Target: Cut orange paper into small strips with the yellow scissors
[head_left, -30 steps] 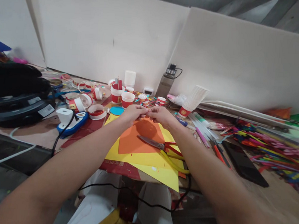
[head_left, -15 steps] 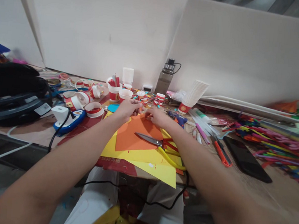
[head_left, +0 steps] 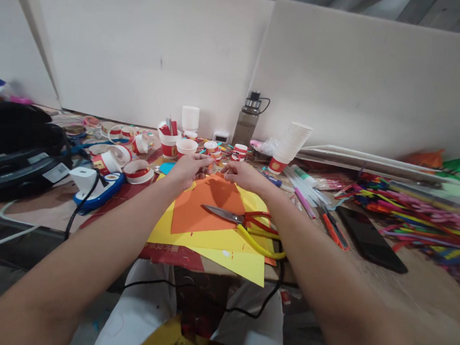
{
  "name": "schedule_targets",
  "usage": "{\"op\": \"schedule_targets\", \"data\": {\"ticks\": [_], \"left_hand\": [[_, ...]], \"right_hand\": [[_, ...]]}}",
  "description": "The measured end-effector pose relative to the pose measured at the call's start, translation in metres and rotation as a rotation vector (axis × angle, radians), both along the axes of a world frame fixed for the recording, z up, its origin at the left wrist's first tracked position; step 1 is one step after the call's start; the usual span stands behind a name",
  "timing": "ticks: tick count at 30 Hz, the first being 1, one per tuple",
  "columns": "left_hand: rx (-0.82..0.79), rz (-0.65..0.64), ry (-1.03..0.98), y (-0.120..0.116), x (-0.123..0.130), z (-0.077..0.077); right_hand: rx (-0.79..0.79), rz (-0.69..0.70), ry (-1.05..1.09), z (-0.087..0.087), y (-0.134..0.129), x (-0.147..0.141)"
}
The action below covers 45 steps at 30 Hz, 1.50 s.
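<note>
My left hand [head_left: 192, 170] is closed in a pinch above the back edge of an orange sheet [head_left: 205, 213]; what its fingertips hold is too small to make out. Facing it, my right hand [head_left: 240, 173] has its fingers curled together, and anything in them is also too small to name. Yellow paper [head_left: 209, 240] lies under the orange sheet. Scissors [head_left: 230, 216] with red and yellow handles rest on the sheets, blades pointing left. Just beyond my hands stand small red and white cup pieces [head_left: 212, 147].
At the left are cut cup rings [head_left: 138, 171], a blue and white power socket [head_left: 98, 192] and a black bag. Behind stand a bottle [head_left: 246, 122] and stacked paper cups [head_left: 289, 145]. A phone [head_left: 371, 239], a cutter [head_left: 332, 229] and coloured pipe cleaners lie right.
The view has shifted slightly, so the table's contents appear a little further left. Both hands stay close together over the back of the orange sheet, with small finger movements.
</note>
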<state>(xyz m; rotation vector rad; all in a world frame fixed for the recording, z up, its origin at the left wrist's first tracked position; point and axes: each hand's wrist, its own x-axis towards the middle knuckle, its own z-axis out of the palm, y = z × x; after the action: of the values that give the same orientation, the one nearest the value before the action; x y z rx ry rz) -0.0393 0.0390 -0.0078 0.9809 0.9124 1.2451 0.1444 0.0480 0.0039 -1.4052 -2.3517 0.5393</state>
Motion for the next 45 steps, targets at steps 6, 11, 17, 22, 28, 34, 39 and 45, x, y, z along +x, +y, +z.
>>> {"op": "schedule_targets", "data": {"ticks": [6,11,17,22,28,34,39,45], "left_hand": [[0.073,-0.035,0.001,-0.002,0.002,-0.001],[0.159,-0.096,0.028,-0.005,0.003,0.0],[0.171,-0.128,0.068,-0.004,0.003,0.0],[0.175,-0.133,0.104,-0.004,0.004,-0.002],[0.195,-0.139,0.162,-0.003,0.003,-0.003],[0.155,-0.139,0.146,-0.005,0.002,0.001],[0.134,-0.157,0.104,-0.006,0.003,0.002],[0.137,-0.191,0.076,-0.006,0.002,0.002]], "right_hand": [[-0.189,-0.191,0.665,0.01,-0.013,-0.012],[-0.207,-0.22,0.729,0.012,-0.022,-0.016],[-0.174,-0.225,0.731,0.008,-0.022,-0.015],[-0.165,-0.217,0.714,0.006,-0.023,-0.014],[-0.178,-0.196,0.69,0.004,-0.024,-0.015],[-0.216,-0.225,0.749,0.008,-0.026,-0.016],[-0.279,-0.234,0.81,0.011,-0.028,-0.017],[-0.258,-0.287,0.804,0.013,-0.03,-0.019]]}}
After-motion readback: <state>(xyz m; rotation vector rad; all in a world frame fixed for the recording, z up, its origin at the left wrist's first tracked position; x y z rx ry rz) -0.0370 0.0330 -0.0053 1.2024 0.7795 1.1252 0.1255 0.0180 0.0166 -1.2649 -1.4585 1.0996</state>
